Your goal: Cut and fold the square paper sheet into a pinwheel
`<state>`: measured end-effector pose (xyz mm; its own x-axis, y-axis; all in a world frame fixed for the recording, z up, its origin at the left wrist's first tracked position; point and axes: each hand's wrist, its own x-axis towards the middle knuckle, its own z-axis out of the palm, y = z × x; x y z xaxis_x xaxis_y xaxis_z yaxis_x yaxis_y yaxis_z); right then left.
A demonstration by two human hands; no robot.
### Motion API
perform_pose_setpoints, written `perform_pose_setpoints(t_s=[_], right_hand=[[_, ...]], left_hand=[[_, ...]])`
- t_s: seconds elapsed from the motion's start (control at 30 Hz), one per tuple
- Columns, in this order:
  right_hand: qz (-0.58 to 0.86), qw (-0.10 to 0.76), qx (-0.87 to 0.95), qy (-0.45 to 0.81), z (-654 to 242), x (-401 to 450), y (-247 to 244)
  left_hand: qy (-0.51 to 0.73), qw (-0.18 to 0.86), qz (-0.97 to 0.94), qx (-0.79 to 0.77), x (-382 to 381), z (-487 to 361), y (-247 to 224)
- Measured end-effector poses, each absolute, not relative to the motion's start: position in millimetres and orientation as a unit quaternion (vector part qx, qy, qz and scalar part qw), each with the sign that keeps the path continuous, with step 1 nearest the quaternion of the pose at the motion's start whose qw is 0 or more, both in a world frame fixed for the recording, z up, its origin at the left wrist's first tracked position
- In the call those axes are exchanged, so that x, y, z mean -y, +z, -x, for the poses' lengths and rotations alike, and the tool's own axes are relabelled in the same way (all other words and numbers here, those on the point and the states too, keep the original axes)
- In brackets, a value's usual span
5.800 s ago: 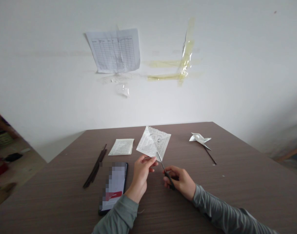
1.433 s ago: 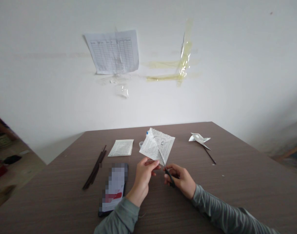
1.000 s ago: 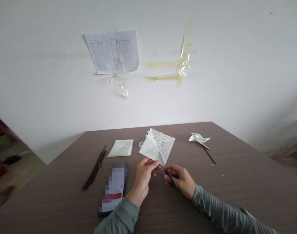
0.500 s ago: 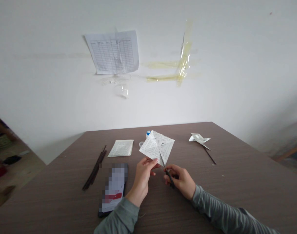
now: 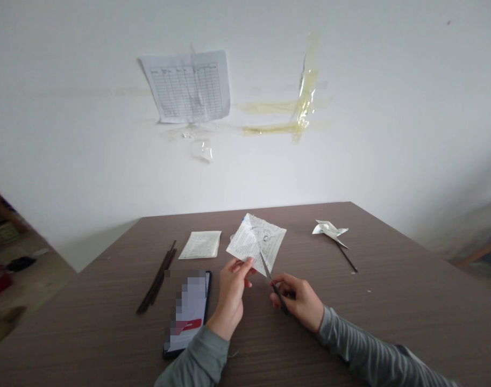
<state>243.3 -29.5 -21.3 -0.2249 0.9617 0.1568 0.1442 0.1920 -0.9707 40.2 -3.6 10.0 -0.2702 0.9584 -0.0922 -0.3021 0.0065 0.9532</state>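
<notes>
My left hand (image 5: pixel 234 285) pinches the near corner of a square sheet of printed paper (image 5: pixel 251 239), thumb on top, holding it up over the table. Diagonal creases and a small drawn mark show on the sheet. In my right hand (image 5: pixel 296 295) is a pair of dark-handled scissors (image 5: pixel 266 265), fingers wrapped round the handles. The blades point up and away, lying at the paper's near edge along a diagonal. Whether they are parted I cannot make out. Behind the sheet, a small blue-capped item is almost wholly hidden.
A stack of square papers (image 5: pixel 200 245), dark thin sticks (image 5: pixel 156 279) and a phone (image 5: pixel 189 312) lie to the left on the brown table (image 5: pixel 390 317). A paper pinwheel (image 5: pixel 329 231) on a stick lies to the right. Behind stands a wall with a taped sheet (image 5: pixel 189 86).
My left hand and the paper have shifted slightly left, covering more of the blue-capped item behind. My right hand with the scissors has hardly moved.
</notes>
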Motion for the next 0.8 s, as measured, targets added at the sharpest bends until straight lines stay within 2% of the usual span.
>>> perform_pose_setpoints(t_s=[0.17,0.27,0.53,0.8], right_hand=[[0.418,0.400,0.664,0.474,-250.1,27.2,-26.6],[0.422,0.403,0.687,0.434,-255.3,24.6,-26.9],[0.491,0.581,0.596,0.255,-266.0,2.7,-32.4],[0.554,0.620,0.512,0.215,-274.9,-15.1,-36.7]], left_hand=[[0.639,0.477,-0.339,-0.499,0.9,-36.7,6.7],[0.647,0.448,-0.351,-0.507,-1.1,-32.2,4.9],[0.606,0.446,-0.389,-0.531,-3.0,-25.7,5.1],[0.571,0.452,-0.412,-0.547,-2.0,-25.0,7.5]])
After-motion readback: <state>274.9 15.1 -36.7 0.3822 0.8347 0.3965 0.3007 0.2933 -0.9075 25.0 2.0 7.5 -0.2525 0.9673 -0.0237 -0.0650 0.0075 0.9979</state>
